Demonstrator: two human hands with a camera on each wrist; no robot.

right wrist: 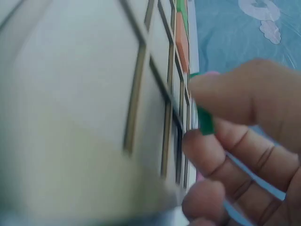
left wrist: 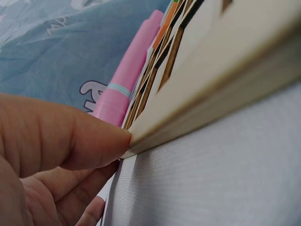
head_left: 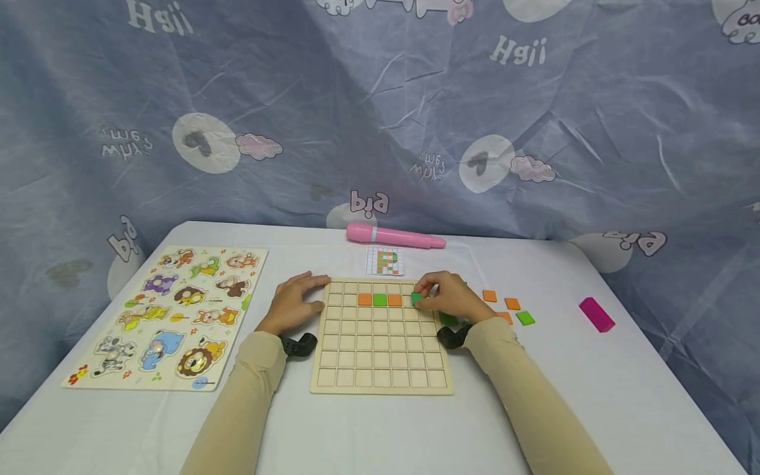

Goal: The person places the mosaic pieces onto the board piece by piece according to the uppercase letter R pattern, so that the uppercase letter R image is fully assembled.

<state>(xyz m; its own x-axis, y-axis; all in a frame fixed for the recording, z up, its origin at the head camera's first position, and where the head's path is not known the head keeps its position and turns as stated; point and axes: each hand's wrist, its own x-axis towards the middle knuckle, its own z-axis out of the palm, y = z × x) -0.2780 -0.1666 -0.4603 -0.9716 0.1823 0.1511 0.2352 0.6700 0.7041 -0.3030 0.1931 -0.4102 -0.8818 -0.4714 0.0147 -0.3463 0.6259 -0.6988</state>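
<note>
A wooden grid board [head_left: 382, 377] lies flat on the white table. Its second row from the back has an orange tile [head_left: 365, 300], a green tile [head_left: 379, 300] and another orange tile [head_left: 394, 300] side by side. My right hand [head_left: 454, 297] pinches a loose green square tile [head_left: 417, 299] between thumb and fingers, over the board's right part in that same row. In the right wrist view this green tile [right wrist: 205, 121] shows tilted between the fingers. My left hand [head_left: 292, 303] rests at the board's back left corner, its thumb [left wrist: 94, 141] against the side edge.
Several loose orange tiles [head_left: 512, 303] and green tiles [head_left: 525, 318] lie right of the board. Behind it are a pattern card [head_left: 384, 262] and a pink pen-shaped tool [head_left: 394, 236]. An animal puzzle board [head_left: 172, 316] lies at left, a magenta block [head_left: 596, 315] at far right.
</note>
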